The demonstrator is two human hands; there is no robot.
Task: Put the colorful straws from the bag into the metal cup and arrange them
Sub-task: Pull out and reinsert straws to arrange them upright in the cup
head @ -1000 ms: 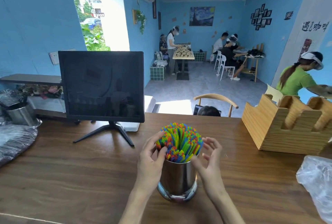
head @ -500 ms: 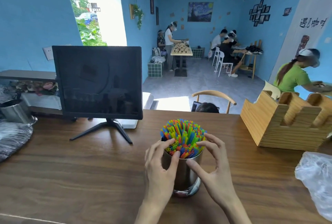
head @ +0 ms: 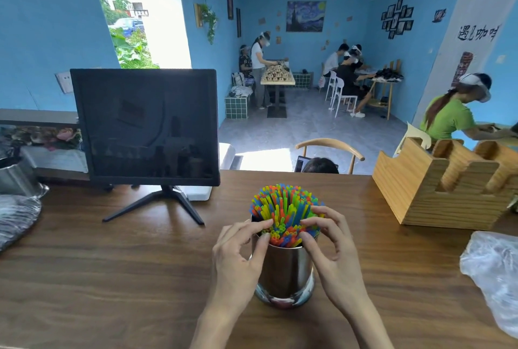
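The straws (head: 284,210) stand in one metal cup (head: 283,270) in the middle of the desk (head: 112,278). Too many to count! Your left hand (head: 238,259) and right hand (head: 333,253) curl their fingers and pinch the tips. I think you are tidying them now. Next, gently spread them even. One plastic bag (head: 496,275) lies at your right.
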